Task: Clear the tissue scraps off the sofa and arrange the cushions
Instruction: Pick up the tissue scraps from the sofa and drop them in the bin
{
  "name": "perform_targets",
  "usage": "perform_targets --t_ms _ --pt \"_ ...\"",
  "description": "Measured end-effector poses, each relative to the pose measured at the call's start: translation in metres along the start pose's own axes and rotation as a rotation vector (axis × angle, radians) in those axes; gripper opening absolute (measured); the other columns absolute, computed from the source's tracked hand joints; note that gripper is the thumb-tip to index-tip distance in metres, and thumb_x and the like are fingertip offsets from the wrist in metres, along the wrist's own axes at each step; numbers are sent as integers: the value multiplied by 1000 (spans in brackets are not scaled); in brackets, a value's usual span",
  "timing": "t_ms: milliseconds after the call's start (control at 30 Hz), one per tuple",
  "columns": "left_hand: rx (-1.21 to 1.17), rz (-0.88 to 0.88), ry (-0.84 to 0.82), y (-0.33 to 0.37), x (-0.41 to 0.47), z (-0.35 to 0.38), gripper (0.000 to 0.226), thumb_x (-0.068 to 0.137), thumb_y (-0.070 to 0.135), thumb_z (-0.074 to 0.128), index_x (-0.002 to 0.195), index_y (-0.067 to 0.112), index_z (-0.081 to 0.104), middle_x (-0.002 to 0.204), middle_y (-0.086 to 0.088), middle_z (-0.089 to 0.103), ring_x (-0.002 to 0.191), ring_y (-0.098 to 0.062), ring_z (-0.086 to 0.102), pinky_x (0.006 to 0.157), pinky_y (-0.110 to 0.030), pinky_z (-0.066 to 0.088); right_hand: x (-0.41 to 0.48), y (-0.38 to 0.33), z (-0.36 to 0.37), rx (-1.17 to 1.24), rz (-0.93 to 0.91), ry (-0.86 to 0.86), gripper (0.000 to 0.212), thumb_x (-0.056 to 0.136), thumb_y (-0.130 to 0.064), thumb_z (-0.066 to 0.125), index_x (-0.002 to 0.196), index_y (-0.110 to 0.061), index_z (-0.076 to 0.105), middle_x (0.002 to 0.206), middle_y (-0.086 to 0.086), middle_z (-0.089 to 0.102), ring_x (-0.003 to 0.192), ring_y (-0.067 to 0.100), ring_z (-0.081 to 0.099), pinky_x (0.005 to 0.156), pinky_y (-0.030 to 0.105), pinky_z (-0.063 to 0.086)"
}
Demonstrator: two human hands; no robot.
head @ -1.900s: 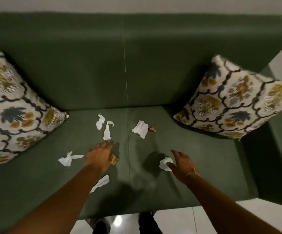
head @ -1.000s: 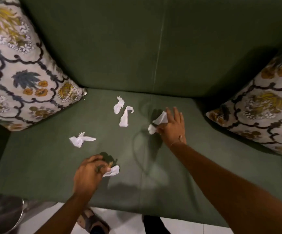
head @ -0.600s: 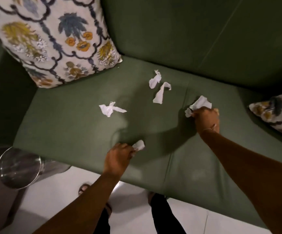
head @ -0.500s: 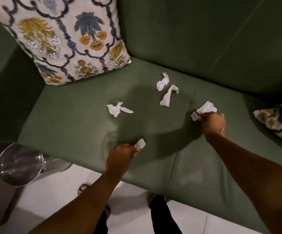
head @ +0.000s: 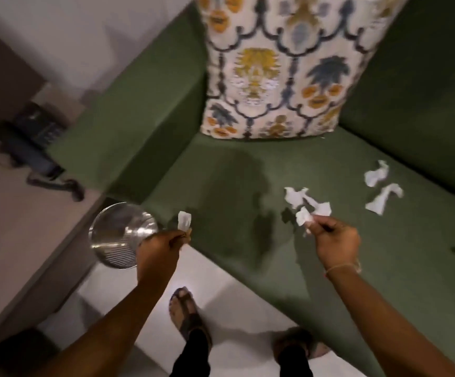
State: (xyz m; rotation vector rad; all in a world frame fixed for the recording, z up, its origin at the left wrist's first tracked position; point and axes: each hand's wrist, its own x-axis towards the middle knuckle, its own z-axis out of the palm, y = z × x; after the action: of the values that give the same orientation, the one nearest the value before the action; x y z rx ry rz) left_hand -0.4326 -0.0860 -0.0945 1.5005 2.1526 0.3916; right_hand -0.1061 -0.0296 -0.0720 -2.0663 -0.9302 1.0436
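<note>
My left hand (head: 163,244) pinches one tissue scrap (head: 184,220) beside the metal bin (head: 121,235); my right hand (head: 335,242) grips another wad (head: 303,217) over the sofa (head: 234,172). I'd centre each hand above the rim before releasing, since three scraps (head: 382,198) remain on the seat.

I have only one view, from the camera worn on the person's head. It looks steeply down and forward, angled toward the left end of the dark green fabric sofa (head: 220,186), close enough that both forearms fill the lower frame. The patterned white cushion with yellow and blue flowers (head: 275,77) sits at the top edge, the shiny round metal bin (head: 117,235) at left, the pale tiled floor (head: 234,308) and sandalled feet directly below. The wide lens bends the edges.
</note>
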Motion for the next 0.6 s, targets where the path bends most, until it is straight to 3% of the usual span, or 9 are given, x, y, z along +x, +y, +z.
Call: perform_targets --t_ms 67,167,267,333,400,467,500,533,600 --pt "-32 -157 2 -42 6 -18 13 85 32 65 90 28 76 81 -3 77 74 -28 67 69 -31 50 -33 -17 68 108 -5 -126 17 74 9 71 84 -3 75 60 -19 69 54 -14 57 64 5 45" --pt "-88 -367 1 -108 16 -38 18 84 36 62 96 30 75 90 -3 77 81 -27 66 73 -30 49 -87 -39 177 297 156 -378 34 74 24 58 67 -5 75 58 -9 70 57 6 65 60 19 53" --pt "-67 -441 -37 -158 27 -43 20 83 40 64 93 27 76 85 -5 77 76 -25 66 68 -26 43 -127 -44 270 100 102 -565 18 76 3 70 75 -13 77 75 1 73 68 19 66 64 25 53" --pt "-120 -499 -35 -183 37 -40 18 81 37 66 92 27 77 88 -6 78 77 -24 67 70 -28 48 -145 -40 322 -133 78 -616 17 75 -16 76 92 -18 77 86 4 75 67 19 64 44 13 47" --pt "-153 -545 -44 -201 47 -35 21 81 35 67 98 26 76 99 -8 77 87 -28 68 81 -33 52 -150 -33 361 -265 147 -679 24 77 -27 72 101 -22 74 97 7 73 63 25 62 28 15 39" --pt "-155 -548 -110 -220 56 -28 29 83 38 65 108 25 72 107 -11 74 93 -32 68 86 -39 54 -147 -24 389 -326 145 -657 22 80 -26 70 101 -23 74 103 10 72 68 29 64 41 30 54" --pt "-144 -547 -148 -227 59 -25 31 85 38 63 112 24 70 109 -12 73 94 -33 68 86 -41 56 -142 -19 399 -411 78 -667 25 81 -26 68 105 -22 73 108 11 71 80 31 66 60 38 60" --pt "-132 -552 -172 -232 61 -24 31 86 36 61 114 24 68 111 -13 72 92 -34 68 83 -42 58 -135 -13 405 -510 23 -687 30 83 -27 66 112 -20 70 114 11 69 94 32 65 80 41 58" --pt "-122 -567 -183 -245 60 -21 27 90 30 56 114 21 67 109 -15 71 87 -35 69 77 -46 61 -125 -3 416 -651 -11 -744 40 86 -32 63 122 -16 62 125 12 63 112 32 59 96 38 50"
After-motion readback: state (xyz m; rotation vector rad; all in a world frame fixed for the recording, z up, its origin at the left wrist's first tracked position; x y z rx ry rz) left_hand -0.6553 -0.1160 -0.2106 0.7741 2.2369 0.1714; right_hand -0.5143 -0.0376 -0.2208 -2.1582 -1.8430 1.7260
